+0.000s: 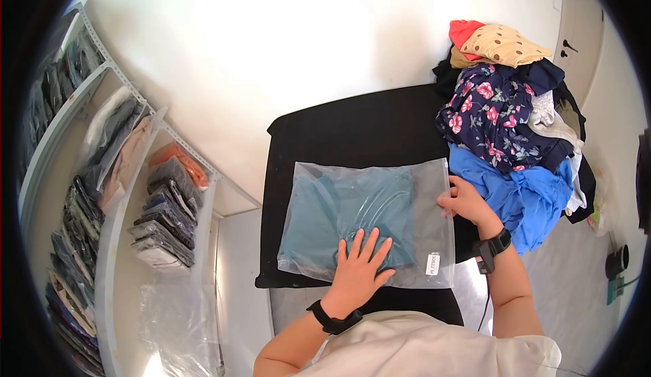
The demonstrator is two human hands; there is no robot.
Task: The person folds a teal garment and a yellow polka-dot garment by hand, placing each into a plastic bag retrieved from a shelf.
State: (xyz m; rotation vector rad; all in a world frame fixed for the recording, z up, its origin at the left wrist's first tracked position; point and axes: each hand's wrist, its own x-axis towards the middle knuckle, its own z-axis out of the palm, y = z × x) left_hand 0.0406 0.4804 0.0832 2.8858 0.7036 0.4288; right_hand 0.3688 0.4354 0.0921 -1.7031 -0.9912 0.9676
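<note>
Right now, we are probably smoothing a clear plastic garment bag (432, 234), which is lying flat on the black-topped table (352, 119) in front of us. A folded teal garment (319, 214) is sitting inside it, and a white sticker (432, 264) is showing near its bottom right corner. Our next move is likely calling for a flat bag and a steady hold while we are tending to the right edge; we are not managing to tell if that edge is closed. Our left hand (358, 272) is resting open, fingers wide apart, and is pressing on the bag over the garment. Our right hand (469, 202) is touching the right edge with fingers bent, but we are not managing to tell if it is pinching the plastic. Bright blue cloth (522, 197) is lying just beside that hand.
</note>
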